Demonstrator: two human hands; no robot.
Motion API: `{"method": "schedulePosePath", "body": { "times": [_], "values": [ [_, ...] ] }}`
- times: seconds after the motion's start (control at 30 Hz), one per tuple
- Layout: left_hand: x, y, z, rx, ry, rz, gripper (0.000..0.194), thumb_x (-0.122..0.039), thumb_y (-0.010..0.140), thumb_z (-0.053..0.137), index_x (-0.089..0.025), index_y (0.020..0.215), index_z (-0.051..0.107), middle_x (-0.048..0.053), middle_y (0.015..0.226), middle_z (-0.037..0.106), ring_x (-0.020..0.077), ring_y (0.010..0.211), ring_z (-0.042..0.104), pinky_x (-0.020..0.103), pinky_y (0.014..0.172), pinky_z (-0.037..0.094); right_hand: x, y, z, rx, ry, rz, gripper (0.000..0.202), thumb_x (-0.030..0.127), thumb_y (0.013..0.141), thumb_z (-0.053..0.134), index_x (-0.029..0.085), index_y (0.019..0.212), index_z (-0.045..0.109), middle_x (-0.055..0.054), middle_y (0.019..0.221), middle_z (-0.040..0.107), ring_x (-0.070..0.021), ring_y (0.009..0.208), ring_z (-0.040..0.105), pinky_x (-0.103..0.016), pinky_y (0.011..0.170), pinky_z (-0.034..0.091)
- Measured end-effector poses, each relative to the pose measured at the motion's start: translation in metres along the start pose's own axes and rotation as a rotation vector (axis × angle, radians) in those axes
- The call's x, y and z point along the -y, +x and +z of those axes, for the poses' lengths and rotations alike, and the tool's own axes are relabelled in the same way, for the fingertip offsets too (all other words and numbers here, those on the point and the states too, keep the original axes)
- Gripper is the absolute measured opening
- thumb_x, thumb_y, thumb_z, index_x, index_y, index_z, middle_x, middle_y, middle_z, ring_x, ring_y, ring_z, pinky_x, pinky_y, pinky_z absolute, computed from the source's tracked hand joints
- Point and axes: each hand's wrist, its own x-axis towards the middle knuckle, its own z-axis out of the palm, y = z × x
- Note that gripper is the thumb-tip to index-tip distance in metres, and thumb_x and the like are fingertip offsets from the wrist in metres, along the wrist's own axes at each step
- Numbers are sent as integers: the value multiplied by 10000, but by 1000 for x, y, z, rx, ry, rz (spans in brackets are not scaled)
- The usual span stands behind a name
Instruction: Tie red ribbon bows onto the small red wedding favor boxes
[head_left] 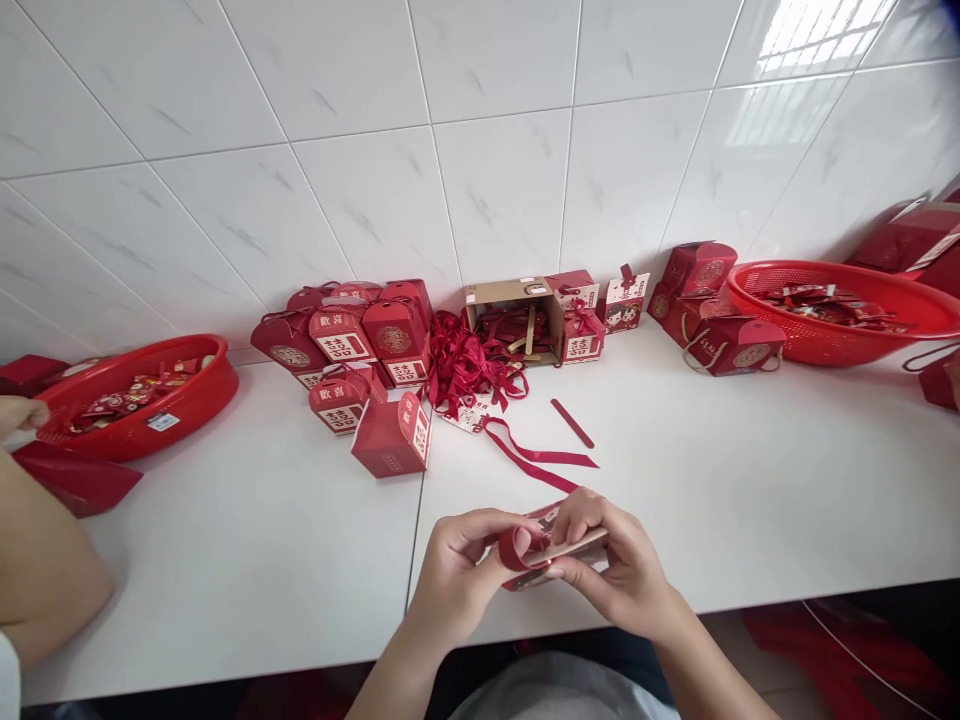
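Note:
Near the table's front edge, my left hand (466, 565) and my right hand (616, 562) grip a small red and white card box (581, 552) from both sides. A dark red strip (514, 550) curls in a loop beside my left fingers. My right fingers bend over the top of the box, with the thumb below; the fingertips partly hide its inside. Just beyond the hands lie a loose red ribbon (540, 457) and a flat dark red stick (572, 423).
Finished-looking red boxes (390, 330) stand along the tiled wall, beside a ribbon pile (469, 365) and an open cardboard box (510, 292). Red baskets (161, 430) (825, 345) hold small packets. At far left, another person's arm (52, 550) reaches in.

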Motion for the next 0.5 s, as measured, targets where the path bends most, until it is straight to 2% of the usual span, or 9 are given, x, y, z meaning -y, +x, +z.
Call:
{"method": "schedulePosePath", "body": {
  "times": [0.23, 0.33, 0.5],
  "values": [
    [0, -1, -5, 5, 33, 27, 303, -473, 785, 733, -180, 800, 806, 105, 802, 758, 249, 766, 707, 330, 690, 581, -1, -1, 3, 14, -1, 55, 211, 245, 867, 708, 251, 918, 504, -22, 839, 596, -190, 775, 647, -325, 700, 551],
    [1, -1, -6, 8, 32, 36, 308, -476, 785, 732, -178, 794, 809, 105, 792, 756, 242, 744, 704, 319, 664, 579, 0, -1, 4, 18, -6, 58, 209, 248, 868, 706, 248, 918, 504, -23, 833, 595, -190, 767, 646, -316, 678, 545],
    [0, -2, -3, -37, -23, -32, 302, -461, 778, 746, -163, 777, 802, 97, 767, 762, 226, 714, 700, 288, 625, 561, -1, 0, 4, 30, -13, 67, 212, 243, 865, 709, 250, 918, 504, -19, 841, 603, -185, 772, 643, -306, 676, 535]
  ]
}}
